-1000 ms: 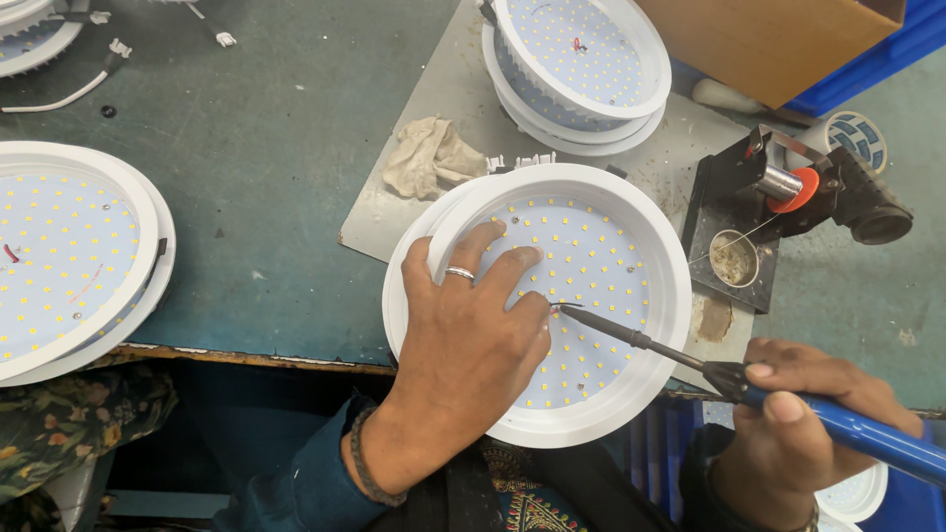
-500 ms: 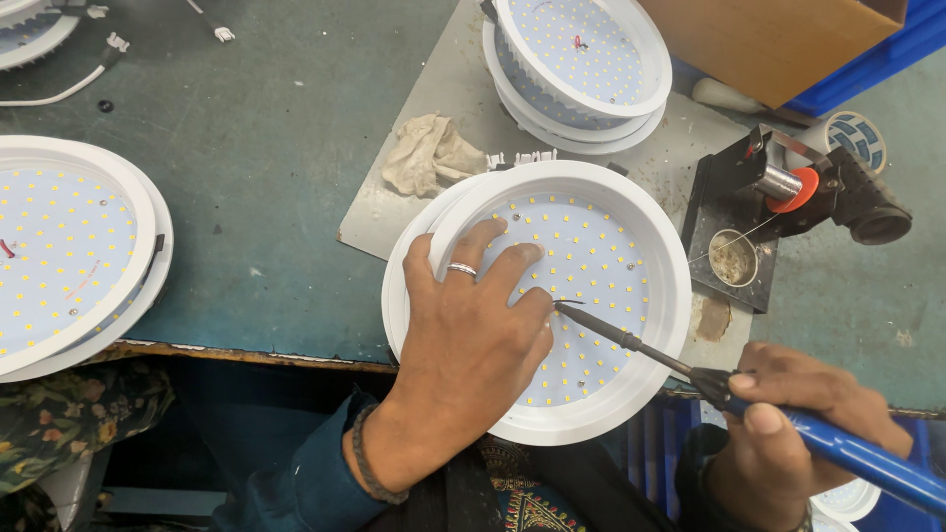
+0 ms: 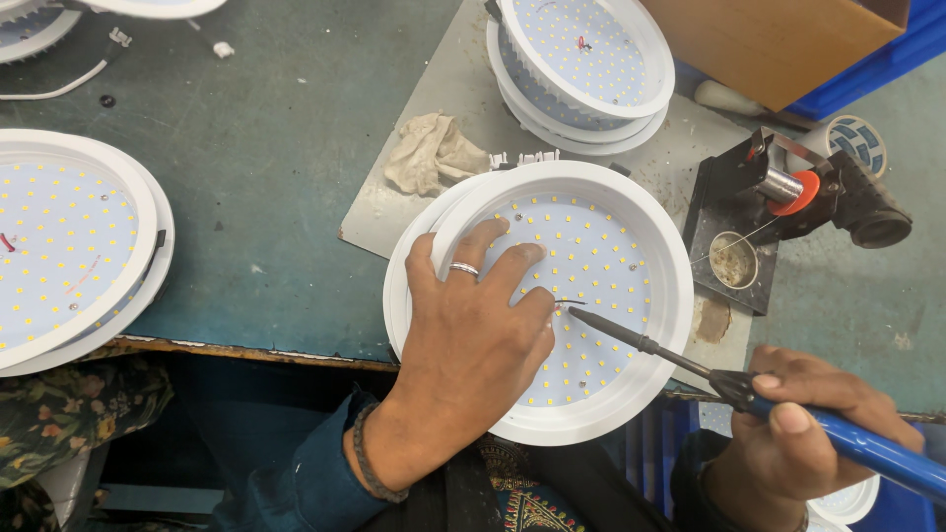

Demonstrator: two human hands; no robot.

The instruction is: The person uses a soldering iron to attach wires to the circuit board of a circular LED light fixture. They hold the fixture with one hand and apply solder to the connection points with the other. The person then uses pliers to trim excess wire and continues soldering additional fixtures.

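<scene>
The right hand (image 3: 803, 429) grips a blue-handled soldering iron (image 3: 749, 389) like a pen, its tip lying on the LED panel beside the left fingertips. The left hand (image 3: 468, 340), a ring on one finger, lies spread and flat on a round white lamp (image 3: 552, 296), pinching a thin wire (image 3: 570, 301) at the iron's tip. The lamp sits at the table's near edge, on a grey mat (image 3: 443, 108). To its right stands a black iron stand (image 3: 759, 227) with a small tin. A crumpled rag (image 3: 434, 153) lies just beyond the lamp. Farther off are stacked lamps (image 3: 581, 69), a brown cardboard box (image 3: 778, 39) and a blue bin (image 3: 887, 59) at the top right corner. More lamps (image 3: 69, 246) lie at left.
</scene>
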